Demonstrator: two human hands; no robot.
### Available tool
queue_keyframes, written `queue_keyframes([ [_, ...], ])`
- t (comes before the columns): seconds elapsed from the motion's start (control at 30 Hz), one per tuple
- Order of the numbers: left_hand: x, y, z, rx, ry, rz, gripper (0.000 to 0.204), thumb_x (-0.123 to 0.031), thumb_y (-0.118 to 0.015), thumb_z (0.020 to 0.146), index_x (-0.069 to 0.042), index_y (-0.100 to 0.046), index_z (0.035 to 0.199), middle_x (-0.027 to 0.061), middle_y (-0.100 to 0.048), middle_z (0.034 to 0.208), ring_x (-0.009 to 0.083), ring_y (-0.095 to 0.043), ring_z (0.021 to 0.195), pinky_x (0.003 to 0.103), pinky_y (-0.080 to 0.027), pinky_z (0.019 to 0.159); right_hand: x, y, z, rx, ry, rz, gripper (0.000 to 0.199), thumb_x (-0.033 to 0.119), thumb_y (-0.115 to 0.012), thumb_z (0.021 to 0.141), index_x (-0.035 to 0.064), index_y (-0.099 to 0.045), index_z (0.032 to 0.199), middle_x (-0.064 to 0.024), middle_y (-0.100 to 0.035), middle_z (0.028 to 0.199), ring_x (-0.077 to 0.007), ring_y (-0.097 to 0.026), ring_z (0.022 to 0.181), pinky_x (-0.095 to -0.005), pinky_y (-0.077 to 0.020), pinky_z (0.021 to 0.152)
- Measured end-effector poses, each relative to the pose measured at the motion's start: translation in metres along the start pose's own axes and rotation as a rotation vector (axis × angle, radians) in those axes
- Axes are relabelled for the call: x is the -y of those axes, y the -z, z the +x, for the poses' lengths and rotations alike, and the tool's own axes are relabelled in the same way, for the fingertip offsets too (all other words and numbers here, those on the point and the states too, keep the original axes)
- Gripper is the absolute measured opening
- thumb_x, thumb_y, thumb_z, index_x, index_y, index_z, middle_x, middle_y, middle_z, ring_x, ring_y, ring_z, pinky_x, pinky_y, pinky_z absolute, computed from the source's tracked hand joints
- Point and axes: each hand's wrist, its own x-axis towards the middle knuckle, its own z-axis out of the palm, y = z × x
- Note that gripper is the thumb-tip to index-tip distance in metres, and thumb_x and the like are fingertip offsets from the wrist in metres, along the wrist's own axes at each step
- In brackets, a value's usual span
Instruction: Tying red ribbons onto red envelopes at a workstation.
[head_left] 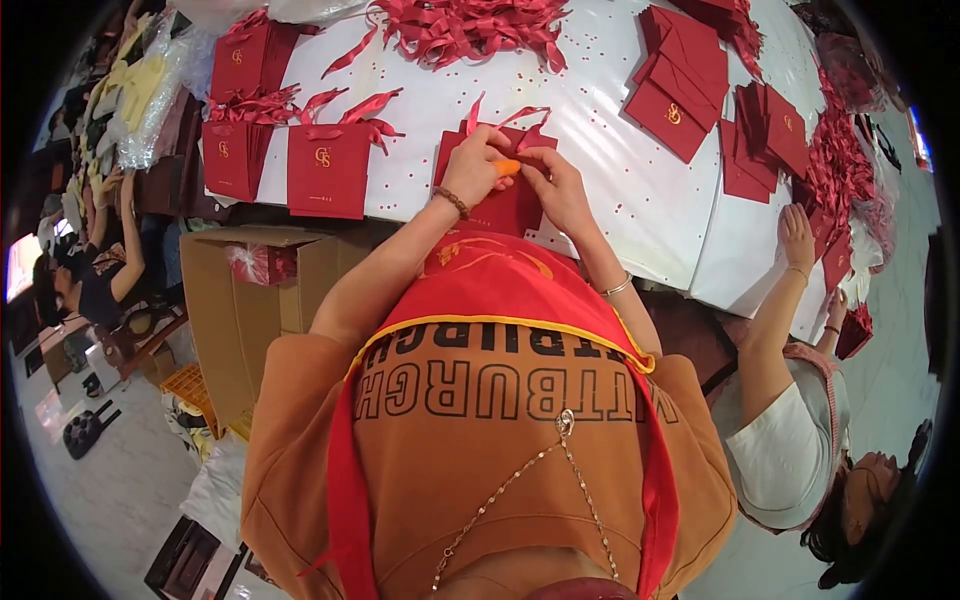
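Note:
In front of me, a dark red paper gift bag [500, 212] lies flat at the table's near edge. A red ribbon [527, 114] loops up from its top, beyond my fingers. My left hand [478, 165], with a beaded bracelet at the wrist, is closed over the bag's upper part, its bent fingers at the ribbon. At its fingertips sits a small orange piece [508, 168]; whether this is a finger cover or a tool I cannot tell. Facing it, my right hand [560, 190] pinches the ribbon by the bag's top. The fingertips partly hide the ribbon's lower end.
Stacks of ribboned red bags [328, 170] lie to the left. Loose red ribbons [470, 30] are heaped at the back, and more bags [682, 85] lie to the right. An open cardboard box [235, 330] stands below the left edge. A co-worker's hand [797, 238] reaches in at right.

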Motion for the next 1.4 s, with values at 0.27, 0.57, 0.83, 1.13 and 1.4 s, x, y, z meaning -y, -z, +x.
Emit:
queue_keyframes([
  [0.27, -0.034, 0.031, 0.018, 0.169, -0.358, 0.877, 0.021, -0.023, -0.059, 0.076, -0.003, -0.062, 0.082, 0.0122, -0.06, 0.069, 0.0235, -0.059, 0.064, 0.033, -0.045, 0.059, 0.01, 0.002, -0.004, 0.023, 0.049, -0.122, 0.018, 0.007, -0.061, 0.077, 0.0017, -0.056, 0.093, -0.0143, -0.061, 0.09, -0.0272, -0.059, 0.076, -0.0319, -0.0465, 0.067],
  [0.57, -0.054, 0.029, 0.071, 0.881, 0.016, 0.818, 0.021, -0.02, -0.058, 0.069, -0.002, -0.066, 0.078, 0.0051, -0.059, 0.062, 0.0125, -0.051, 0.059, 0.028, -0.04, 0.056, 0.01, -0.002, -0.003, 0.015, 0.256, -0.214, 0.019, 0.007, -0.063, 0.076, 0.0027, -0.057, 0.093, -0.013, -0.061, 0.083, -0.027, -0.06, 0.073, -0.0319, -0.0471, 0.064],
  [0.83, -0.033, 0.021, 0.056, 0.559, -0.178, 0.882, 0.022, -0.022, -0.053, 0.071, -0.003, -0.064, 0.077, 0.0136, -0.063, 0.07, 0.0249, -0.059, 0.066, 0.033, -0.045, 0.062, 0.015, -0.004, -0.007, -0.009, 0.266, -0.28, 0.019, 0.006, -0.063, 0.076, 0.0023, -0.058, 0.093, -0.0137, -0.061, 0.084, -0.0267, -0.061, 0.075, -0.0309, -0.0474, 0.065],
  [1.13, -0.031, 0.018, 0.04, 0.218, -0.291, 1.019, 0.023, -0.026, -0.049, 0.078, -0.008, -0.062, 0.082, 0.0116, -0.062, 0.082, 0.0282, -0.059, 0.078, 0.038, -0.044, 0.067, 0.016, -0.003, -0.008, -0.019, 0.29, -0.208, 0.019, 0.005, -0.062, 0.075, 0.0045, -0.056, 0.093, -0.0127, -0.057, 0.081, -0.0299, -0.057, 0.073, -0.0341, -0.0465, 0.063],
  [1.4, -0.017, 0.04, 0.08, 0.143, -0.605, 0.537, 0.018, -0.017, -0.051, 0.079, -0.001, -0.059, 0.078, 0.0069, -0.056, 0.073, 0.0237, -0.052, 0.071, 0.033, -0.042, 0.07, 0.026, -0.004, -0.01, -0.147, 0.445, -0.509, 0.019, 0.008, -0.064, 0.074, 0.0046, -0.056, 0.091, -0.0135, -0.054, 0.085, -0.0299, -0.054, 0.076, -0.0357, -0.044, 0.065],
])
